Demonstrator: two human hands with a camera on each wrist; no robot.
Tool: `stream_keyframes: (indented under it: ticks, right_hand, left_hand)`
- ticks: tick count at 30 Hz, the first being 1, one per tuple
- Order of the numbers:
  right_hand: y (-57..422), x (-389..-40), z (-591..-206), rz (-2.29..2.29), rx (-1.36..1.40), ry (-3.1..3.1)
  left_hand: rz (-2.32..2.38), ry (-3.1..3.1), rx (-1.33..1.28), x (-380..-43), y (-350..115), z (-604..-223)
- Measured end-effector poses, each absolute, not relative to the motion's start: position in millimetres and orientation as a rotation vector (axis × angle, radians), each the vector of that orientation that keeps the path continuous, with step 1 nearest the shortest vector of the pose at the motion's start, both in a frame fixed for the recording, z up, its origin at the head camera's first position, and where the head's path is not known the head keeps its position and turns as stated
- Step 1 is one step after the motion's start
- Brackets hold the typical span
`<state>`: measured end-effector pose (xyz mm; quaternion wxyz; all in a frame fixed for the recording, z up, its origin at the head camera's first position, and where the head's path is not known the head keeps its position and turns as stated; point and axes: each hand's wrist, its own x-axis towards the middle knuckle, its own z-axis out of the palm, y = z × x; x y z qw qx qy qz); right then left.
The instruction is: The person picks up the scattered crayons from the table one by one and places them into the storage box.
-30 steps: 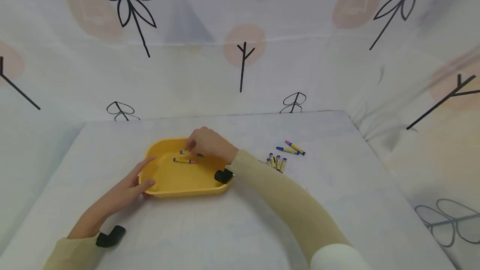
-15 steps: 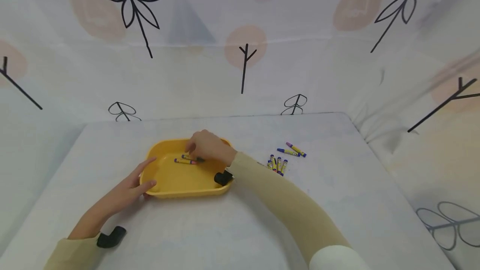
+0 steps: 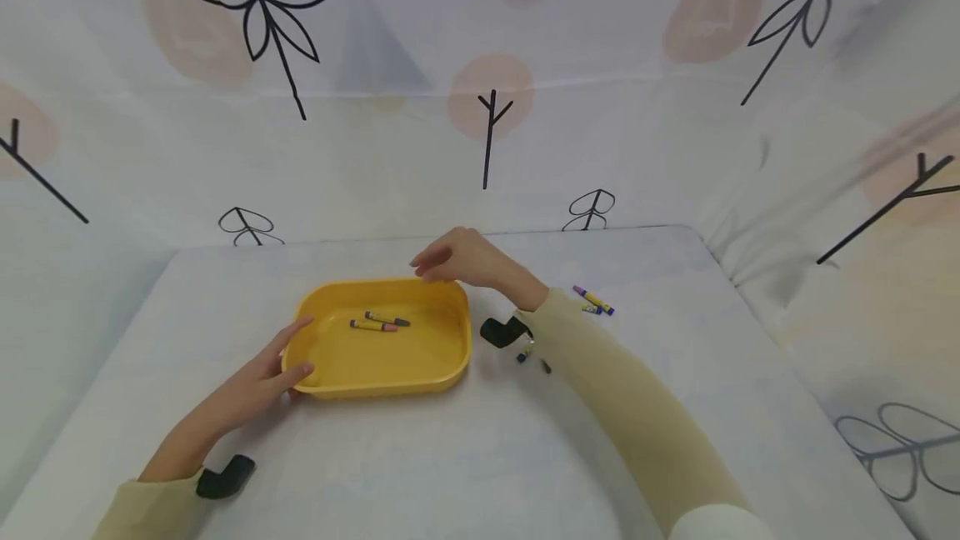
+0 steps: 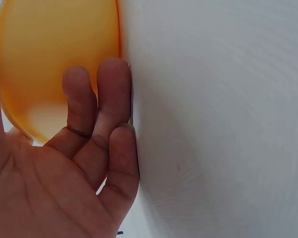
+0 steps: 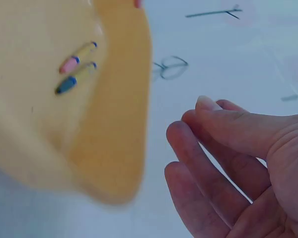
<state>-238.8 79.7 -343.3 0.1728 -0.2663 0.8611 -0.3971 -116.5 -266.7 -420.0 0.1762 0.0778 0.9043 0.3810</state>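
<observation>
A shallow yellow tray [image 3: 367,367] stands on the table, and my left hand [image 3: 258,377] grips its left end. The thumb lies over the rim there; in the left wrist view several fingers [image 4: 114,89] bend against the outer wall. Inside the tray lie two crayons side by side: one with a pink tip [image 3: 372,326] and one with a dark grey tip [image 3: 387,318]. Over the tray's back right corner is my right hand [image 3: 476,261]. The right wrist view shows its fingers [image 5: 188,148] loosely bent, with nothing held.
Right of the tray, a purple-tipped crayon [image 3: 592,300] lies on the white table [image 3: 420,473], overlapping another crayon's end. More crayons [image 3: 523,354] lie partly hidden under the right sleeve [image 3: 607,390]. A patterned cloth [image 3: 600,132] hangs behind the table.
My right hand has let go of the dark grey crayon, leaving it beside the pink one, and has lifted out of the tray to the right. The left hand keeps its place.
</observation>
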Motion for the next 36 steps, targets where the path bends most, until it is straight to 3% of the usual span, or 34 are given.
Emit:
stream_keyframes:
  ticks: [8,17,27,36]
  right_hand:
    - [174.4,-227.8,-342.8,-1.221,-0.543,2.569]
    - [257.6,-203.7,-368.1,-1.095,-0.428,2.67]
    - [274.7,-177.5,-404.0,-0.985,-0.474,2.666]
    - [275.9,-172.3,-412.9,-0.912,-0.54,2.72]
  left_hand:
    - [1.063,2.566,0.212,-118.0,-262.4,-423.4]
    - [1.082,2.566,0.2,-115.1,-263.4,-422.2]
    - [1.07,2.578,0.218,-114.5,-265.1,-418.6]
    - [1.058,2.577,0.202,-112.9,-263.0,-417.4]
